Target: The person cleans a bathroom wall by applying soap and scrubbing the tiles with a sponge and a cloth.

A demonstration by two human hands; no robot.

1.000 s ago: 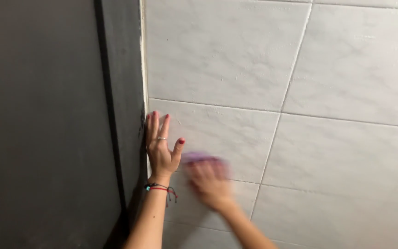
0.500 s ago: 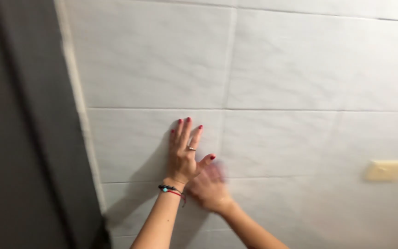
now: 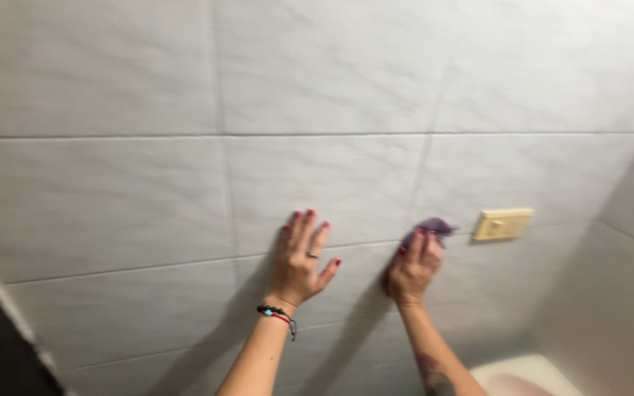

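Both forearms reach up and forward, bare to the elbow. The left hand (image 3: pixel 299 260) lies flat, palm pressed forward, fingers together and pointing up, thumb spread to the right; a ring sits on one finger and a beaded bracelet circles the wrist. The right hand (image 3: pixel 412 268) is cupped, fingers curled, its wrist slightly bent.

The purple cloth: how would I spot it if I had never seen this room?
Start at the pale grey tiled wall, then find the cream switch plate at the right. Just left of it, the right hand presses a small purple cloth to the tile, with only a crumpled bit showing above the fingertips. The left hand lies flat and bare.
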